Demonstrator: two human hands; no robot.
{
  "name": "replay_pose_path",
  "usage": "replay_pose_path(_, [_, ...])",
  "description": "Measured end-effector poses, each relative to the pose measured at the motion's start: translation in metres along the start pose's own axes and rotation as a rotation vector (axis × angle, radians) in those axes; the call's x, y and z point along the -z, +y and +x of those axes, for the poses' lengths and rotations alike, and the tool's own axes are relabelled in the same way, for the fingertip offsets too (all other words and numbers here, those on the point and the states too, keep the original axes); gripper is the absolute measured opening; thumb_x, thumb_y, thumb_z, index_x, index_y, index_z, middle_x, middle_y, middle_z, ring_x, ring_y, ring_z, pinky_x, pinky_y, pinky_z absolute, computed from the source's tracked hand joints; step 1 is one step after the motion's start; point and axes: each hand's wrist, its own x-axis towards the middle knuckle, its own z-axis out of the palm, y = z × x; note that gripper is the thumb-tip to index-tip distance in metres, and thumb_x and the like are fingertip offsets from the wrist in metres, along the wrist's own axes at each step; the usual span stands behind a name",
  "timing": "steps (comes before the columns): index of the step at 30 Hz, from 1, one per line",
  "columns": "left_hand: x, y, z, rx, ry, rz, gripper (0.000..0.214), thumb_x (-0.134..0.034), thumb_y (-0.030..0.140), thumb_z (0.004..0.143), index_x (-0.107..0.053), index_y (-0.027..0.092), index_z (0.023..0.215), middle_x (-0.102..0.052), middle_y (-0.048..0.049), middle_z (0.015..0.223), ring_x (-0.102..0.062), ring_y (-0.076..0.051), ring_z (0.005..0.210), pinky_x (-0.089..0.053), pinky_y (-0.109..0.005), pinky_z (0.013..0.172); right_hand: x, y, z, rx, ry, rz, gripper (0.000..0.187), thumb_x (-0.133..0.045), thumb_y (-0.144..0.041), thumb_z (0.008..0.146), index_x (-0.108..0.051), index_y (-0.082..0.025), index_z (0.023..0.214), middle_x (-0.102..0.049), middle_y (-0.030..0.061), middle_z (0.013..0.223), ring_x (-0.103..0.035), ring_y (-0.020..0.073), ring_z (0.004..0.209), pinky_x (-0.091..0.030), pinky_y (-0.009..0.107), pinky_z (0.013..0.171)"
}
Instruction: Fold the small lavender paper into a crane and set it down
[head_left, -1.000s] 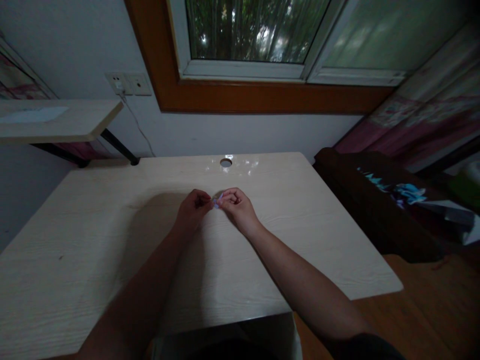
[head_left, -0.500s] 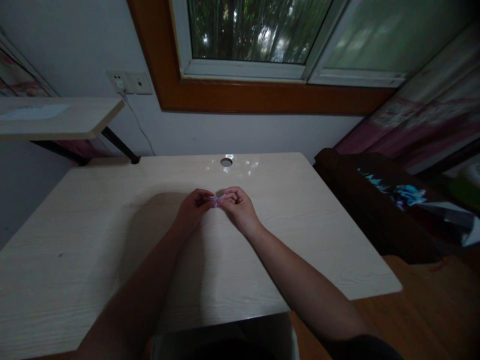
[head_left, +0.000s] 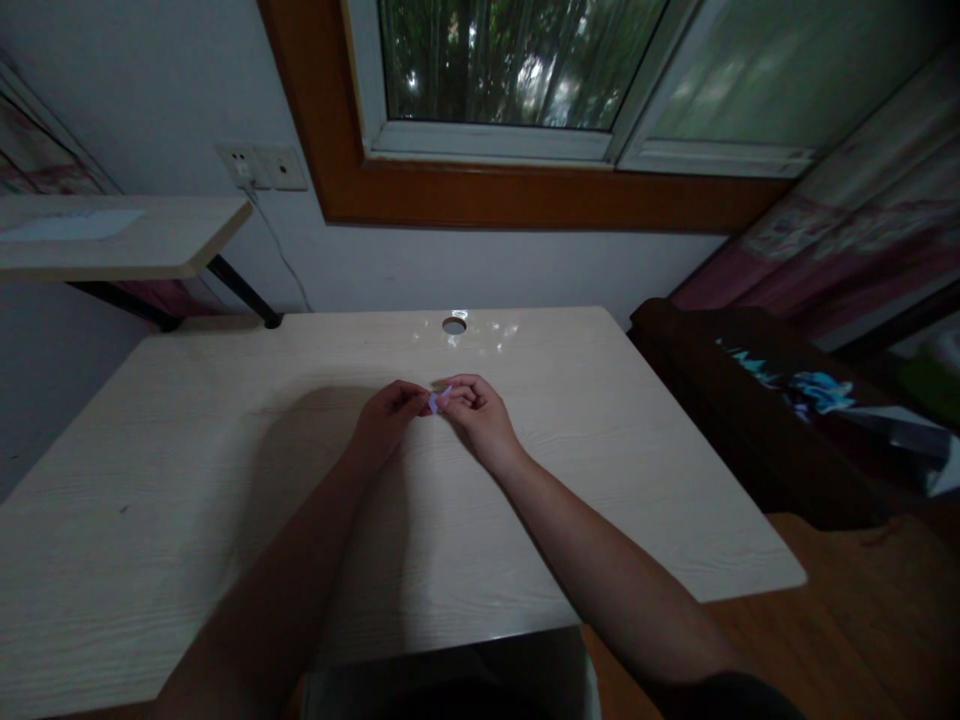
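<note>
A small light-purple piece, perhaps folded paper (head_left: 433, 402), sits between my two hands above the desk (head_left: 600, 440); its exact kind is too small to tell. My left hand (head_left: 386, 420) is closed, thumb and index finger pinching the piece's left side. From the other side my right hand (head_left: 480, 418) pinches it too, the thumb on the near face and the other fingers curled behind. The fingers hide much of the piece.
A round cable hole (head_left: 454, 326) lies near the desk's back edge. At the left a raised shelf (head_left: 180, 235) on black legs bears a paper sheet. Beyond the right edge stands a dark wooden piece of furniture (head_left: 697, 400) with bluish items on it.
My left thumb and fingers have drawn closer together at the purple piece, and a little more of it shows. Both arms stay almost where they were.
</note>
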Motion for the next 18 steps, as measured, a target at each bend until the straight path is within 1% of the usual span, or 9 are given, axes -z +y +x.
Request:
replay_pose_path(4, [0.001, -0.005, 0.002, -0.010, -0.004, -0.004, 0.023, -0.071, 0.039, 0.078, -0.066, 0.017, 0.085, -0.070, -0.0016, 0.075, -0.068, -0.016, 0.073, -0.055, -0.031, 0.074, 0.000, 0.001, 0.000, 0.004, -0.002, -0.008, 0.038, -0.083, -0.032, 0.066, -0.064, -0.022, 0.096, -0.070, -0.0012, 0.078, -0.065, 0.0139, 0.071, -0.052, 0.031, 0.074])
replay_pose_path(7, [0.002, -0.011, 0.002, -0.049, 0.003, -0.009, 0.024, -0.073, 0.038, 0.077, -0.066, 0.017, 0.089, -0.070, -0.0014, 0.080, -0.068, -0.015, 0.074, -0.055, -0.030, 0.075, 0.000, 0.003, 0.000, 0.003, 0.000, 0.000, 0.038, -0.083, -0.031, 0.066, -0.064, -0.023, 0.097, -0.070, -0.0011, 0.079, -0.065, 0.0140, 0.072, -0.052, 0.031, 0.074])
replay_pose_path(9, [0.002, -0.013, 0.002, -0.075, 0.000, -0.015, 0.025, -0.073, 0.037, 0.077, -0.066, 0.017, 0.090, -0.070, -0.0008, 0.078, -0.067, -0.015, 0.074, -0.055, -0.029, 0.074, -0.001, 0.002, 0.000, 0.003, -0.005, 0.008, 0.037, -0.083, -0.031, 0.066, -0.064, -0.023, 0.097, -0.070, -0.0009, 0.079, -0.065, 0.0140, 0.073, -0.052, 0.031, 0.075])
replay_pose_path(12, [0.001, -0.010, 0.000, -0.107, 0.022, -0.002, 0.022, -0.072, 0.035, 0.078, -0.066, 0.018, 0.089, -0.070, -0.0005, 0.077, -0.067, -0.014, 0.072, -0.054, -0.028, 0.073, -0.002, 0.000, -0.001, 0.002, -0.010, 0.021, 0.037, -0.082, -0.029, 0.067, -0.064, -0.024, 0.099, -0.070, -0.0008, 0.082, -0.065, 0.0138, 0.074, -0.053, 0.030, 0.075])
replay_pose_path(16, [0.001, -0.004, -0.002, -0.138, 0.074, 0.050, 0.018, -0.070, 0.033, 0.080, -0.067, 0.018, 0.088, -0.070, -0.0014, 0.079, -0.067, -0.014, 0.072, -0.055, -0.027, 0.072, -0.003, -0.001, -0.002, 0.031, -0.008, 0.015, 0.040, -0.081, -0.028, 0.068, -0.061, -0.025, 0.103, -0.071, 0.0007, 0.096, -0.064, 0.0121, 0.073, -0.054, 0.030, 0.075])
replay_pose_path(18, [0.002, -0.004, -0.003, -0.153, 0.092, 0.072, 0.018, -0.069, 0.033, 0.081, -0.066, 0.018, 0.089, -0.070, -0.0017, 0.081, -0.067, -0.014, 0.073, -0.055, -0.027, 0.072, -0.002, 0.001, -0.003, 0.046, -0.033, -0.019, 0.037, -0.079, -0.029, 0.071, -0.062, -0.026, 0.103, -0.071, 0.0005, 0.096, -0.064, 0.0119, 0.071, -0.053, 0.030, 0.074])
